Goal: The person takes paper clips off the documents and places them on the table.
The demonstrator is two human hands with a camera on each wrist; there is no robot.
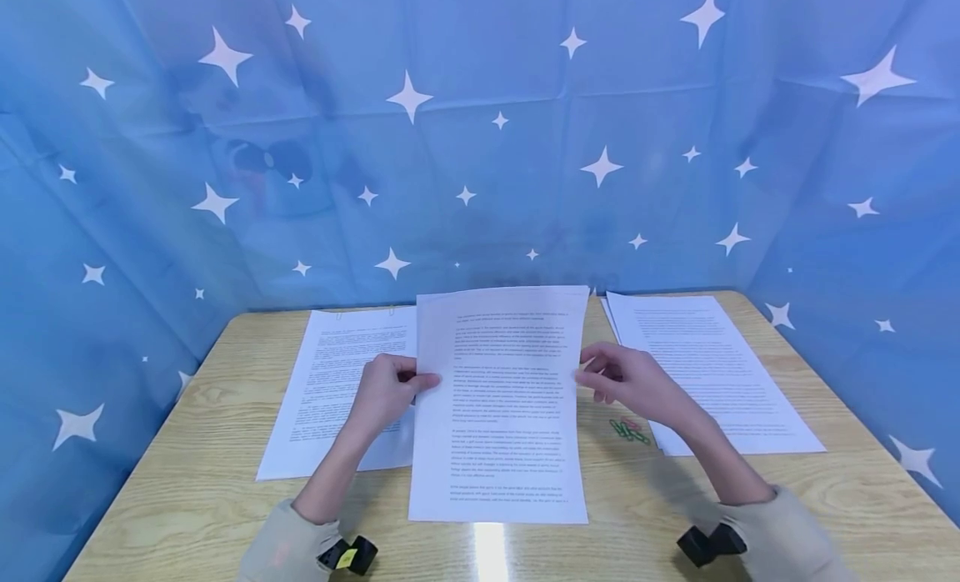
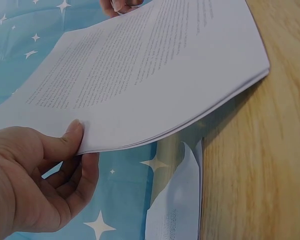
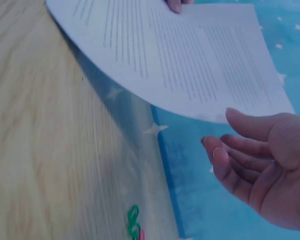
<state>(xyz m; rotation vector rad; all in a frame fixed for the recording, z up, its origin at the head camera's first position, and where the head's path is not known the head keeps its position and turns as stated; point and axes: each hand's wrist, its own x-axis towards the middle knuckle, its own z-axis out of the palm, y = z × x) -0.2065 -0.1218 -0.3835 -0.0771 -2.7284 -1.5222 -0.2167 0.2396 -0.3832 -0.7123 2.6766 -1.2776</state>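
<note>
A thin stack of printed sheets [image 1: 498,407] stands raised over the middle of the table, its lower edge toward me. My left hand [image 1: 390,390] pinches its left edge, thumb on the printed face and fingers behind, as the left wrist view also shows. At the opposite edge is my right hand [image 1: 630,382], its thumb tip by the paper and its fingers spread apart below; in the right wrist view I cannot tell whether the thumb [image 3: 255,125] touches. Several green paper clips [image 1: 628,432] and a pinkish one lie on the table below the right hand.
To the left lies a printed stack [image 1: 337,390] with clips on its top edge, partly covered by the raised sheets. Another printed stack [image 1: 720,373] lies on the right, slightly fanned. A blue star-patterned curtain [image 1: 480,148] hangs behind the wooden table [image 1: 187,482].
</note>
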